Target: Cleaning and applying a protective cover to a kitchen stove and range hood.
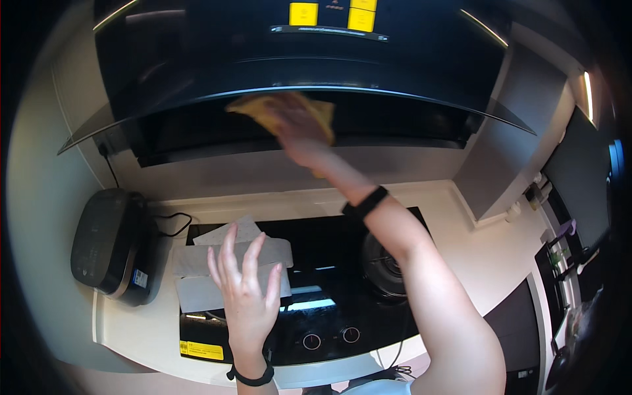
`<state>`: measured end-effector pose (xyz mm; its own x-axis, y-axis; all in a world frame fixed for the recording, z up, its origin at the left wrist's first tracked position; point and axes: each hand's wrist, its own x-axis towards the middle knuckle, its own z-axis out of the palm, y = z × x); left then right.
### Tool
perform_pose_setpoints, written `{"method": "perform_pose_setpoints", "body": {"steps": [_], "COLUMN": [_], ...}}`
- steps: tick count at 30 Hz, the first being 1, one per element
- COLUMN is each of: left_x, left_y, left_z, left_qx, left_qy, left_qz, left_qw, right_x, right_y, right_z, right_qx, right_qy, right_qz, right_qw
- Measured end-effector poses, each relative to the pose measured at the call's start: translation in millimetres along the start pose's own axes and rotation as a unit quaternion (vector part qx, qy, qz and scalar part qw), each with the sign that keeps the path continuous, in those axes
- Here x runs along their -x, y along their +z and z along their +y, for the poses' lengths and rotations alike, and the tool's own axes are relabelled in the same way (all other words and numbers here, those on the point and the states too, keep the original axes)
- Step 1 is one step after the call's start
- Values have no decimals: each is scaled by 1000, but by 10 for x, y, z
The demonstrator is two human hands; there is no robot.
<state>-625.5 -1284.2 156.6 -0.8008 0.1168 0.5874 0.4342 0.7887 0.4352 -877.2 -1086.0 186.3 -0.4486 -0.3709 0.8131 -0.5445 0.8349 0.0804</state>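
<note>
My right hand [296, 129], blurred, holds a yellow cloth [249, 109] against the dark lower panel [395, 121] of a black range hood [207, 54], just under its glass edge. Part of the cloth hangs below my wrist. My left hand [251, 301] holds nothing, its fingers spread above the left side of a black glass gas hob [326, 281]. Behind those fingers, pale grey sheets [202, 295], possibly paper or cloth, lie overlapping on the hob and cover its left burner area. A round burner grate [382, 264] shows partly behind my right forearm.
A black rice cooker [111, 242] stands left of the hob, its cord running to a wall socket. Two knobs [331, 338] sit at the hob's front. A grey boxed column [508, 133] rises at the right. Kitchen items line the far-right counter.
</note>
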Motion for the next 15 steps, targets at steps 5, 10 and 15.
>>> {"method": "perform_pose_setpoints", "body": {"steps": [5, 10, 15], "left_x": [-36, -194, -342], "left_y": [99, 399, 652], "left_z": [168, 407, 777], "left_qx": [-10, -1, 15], "left_qy": [11, 32, 65], "left_qz": [-4, -20, -27], "left_qw": [1000, 999, 997], "right_x": [811, 1153, 1174], "right_y": [-1101, -1536, -1017], "right_z": [1324, 2265, 1800], "right_qx": [201, 308, 235], "right_qy": [231, 260, 327], "right_qz": [-117, 106, 153], "right_qw": [945, 909, 903]}}
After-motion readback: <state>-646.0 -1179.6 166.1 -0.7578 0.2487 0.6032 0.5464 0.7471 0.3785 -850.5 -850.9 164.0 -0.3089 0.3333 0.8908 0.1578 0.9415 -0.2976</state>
